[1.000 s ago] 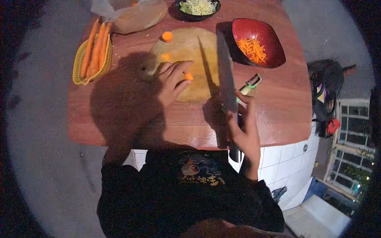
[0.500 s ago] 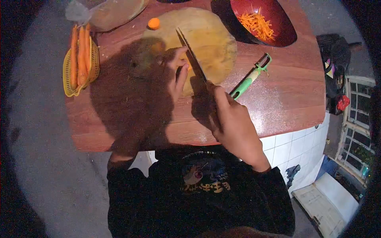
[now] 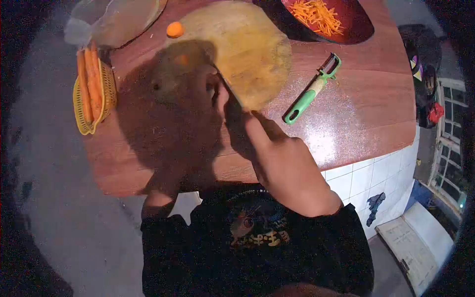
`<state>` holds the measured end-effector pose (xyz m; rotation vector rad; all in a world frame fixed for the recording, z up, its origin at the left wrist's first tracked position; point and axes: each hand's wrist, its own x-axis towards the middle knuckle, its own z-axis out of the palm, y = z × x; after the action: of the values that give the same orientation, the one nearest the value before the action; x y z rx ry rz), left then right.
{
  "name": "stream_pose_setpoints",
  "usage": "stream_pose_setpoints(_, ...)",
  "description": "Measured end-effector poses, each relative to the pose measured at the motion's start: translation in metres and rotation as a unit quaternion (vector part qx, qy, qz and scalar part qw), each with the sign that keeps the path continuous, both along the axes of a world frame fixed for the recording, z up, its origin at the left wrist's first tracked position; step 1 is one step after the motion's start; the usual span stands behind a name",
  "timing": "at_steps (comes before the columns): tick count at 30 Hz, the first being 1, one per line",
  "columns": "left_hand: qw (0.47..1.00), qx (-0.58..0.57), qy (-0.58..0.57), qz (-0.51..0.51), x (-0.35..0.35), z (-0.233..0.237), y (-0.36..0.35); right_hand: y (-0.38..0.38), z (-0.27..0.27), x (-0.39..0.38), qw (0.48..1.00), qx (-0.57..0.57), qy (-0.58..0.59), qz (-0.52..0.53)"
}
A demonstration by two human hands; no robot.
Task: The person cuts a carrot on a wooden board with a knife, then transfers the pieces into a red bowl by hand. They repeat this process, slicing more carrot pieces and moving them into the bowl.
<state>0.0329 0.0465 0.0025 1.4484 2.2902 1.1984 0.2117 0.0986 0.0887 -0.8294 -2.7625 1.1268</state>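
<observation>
My right hand (image 3: 289, 168) is closed round the handle of a knife (image 3: 231, 90), whose blade points up and left over the lower left part of the round wooden board (image 3: 252, 44). Beside the blade, in deep shadow, is my left hand (image 3: 215, 91), fingers bent close together at the board's edge. What it holds, if anything, is hidden. An orange carrot piece (image 3: 175, 29) sits at the board's upper left edge. A dim orange spot shows in the shadow above my left hand.
Several carrots (image 3: 90, 86) stand in a yellow basket (image 3: 110, 89) at left. A green peeler (image 3: 309, 96) lies right of the board. Carrot shreds (image 3: 316, 17) fill part of a red bowl (image 3: 358, 24) at upper right. A clear bag (image 3: 116, 22) is at upper left.
The view has shifted a little. The knife and my right hand have moved slightly left and down over the board, and the blade is now close against my left hand.
</observation>
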Motion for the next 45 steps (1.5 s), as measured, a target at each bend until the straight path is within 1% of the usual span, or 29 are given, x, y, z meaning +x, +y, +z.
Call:
stream_pose_setpoints(2,0.999,-0.038,-0.015,-0.007,0.000,0.014,-0.002,-0.001,0.001,-0.001,1.000,-0.001,-0.008,0.002)
stream_pose_setpoints(5,0.996,-0.077,-0.054,0.000,0.000,0.021,-0.003,-0.002,0.002,-0.005,1.000,0.014,-0.012,0.004)
stream_pose_setpoints(7,0.994,-0.092,-0.051,-0.004,0.001,0.023,-0.003,-0.001,-0.001,-0.012,0.999,0.030,-0.027,-0.009)
stream_pose_setpoints(9,0.994,-0.101,0.011,-0.031,-0.001,0.019,-0.006,-0.002,-0.015,-0.022,0.999,0.025,-0.017,-0.018)
stream_pose_setpoints(11,0.996,-0.085,0.009,-0.034,-0.002,0.020,-0.006,0.000,-0.022,-0.028,0.999,0.021,-0.006,-0.027)
stream_pose_setpoints(13,0.997,-0.068,0.008,-0.035,-0.003,0.021,-0.006,0.004,-0.023,-0.031,1.000,-0.013,-0.003,-0.009)
stream_pose_setpoints(15,0.997,-0.062,0.007,-0.037,-0.002,0.023,-0.006,0.004,-0.016,-0.028,1.000,-0.017,0.008,-0.012)
stream_pose_setpoints(18,0.997,-0.077,0.000,-0.026,0.001,0.026,-0.005,0.001,-0.011,-0.023,0.999,-0.019,0.023,-0.016)
stream_pose_setpoints(23,0.996,-0.075,0.006,-0.043,-0.003,0.023,-0.004,-0.005,-0.013,-0.019,0.998,-0.014,0.059,-0.031)
stream_pose_setpoints(25,0.997,-0.072,0.006,-0.041,-0.003,0.021,-0.004,-0.006,-0.007,-0.020,0.999,-0.025,0.004,-0.020)
stream_pose_setpoints(28,0.997,-0.069,0.005,-0.040,-0.003,0.020,-0.005,-0.001,-0.009,-0.026,0.999,-0.031,0.006,-0.004)
stream_pose_setpoints(32,0.997,-0.064,0.009,-0.041,-0.004,0.019,-0.004,0.002,-0.023,-0.035,0.999,-0.031,0.014,-0.009)
stream_pose_setpoints(35,0.997,-0.058,0.012,-0.040,-0.005,0.018,-0.004,0.001,-0.017,-0.033,0.999,-0.025,0.038,-0.027)
stream_pose_setpoints(37,0.998,-0.056,0.012,-0.038,-0.004,0.018,-0.005,-0.004,-0.011,-0.029,0.999,-0.034,-0.008,-0.020)
stream_pose_setpoints(41,0.998,-0.053,0.014,-0.038,-0.003,0.018,-0.006,-0.006,-0.017,-0.036,0.997,-0.056,-0.035,-0.027)
stream_pose_setpoints(45,0.998,-0.048,0.017,-0.040,-0.003,0.016,-0.005,-0.004,-0.037,-0.047,0.994,-0.072,0.035,-0.069)
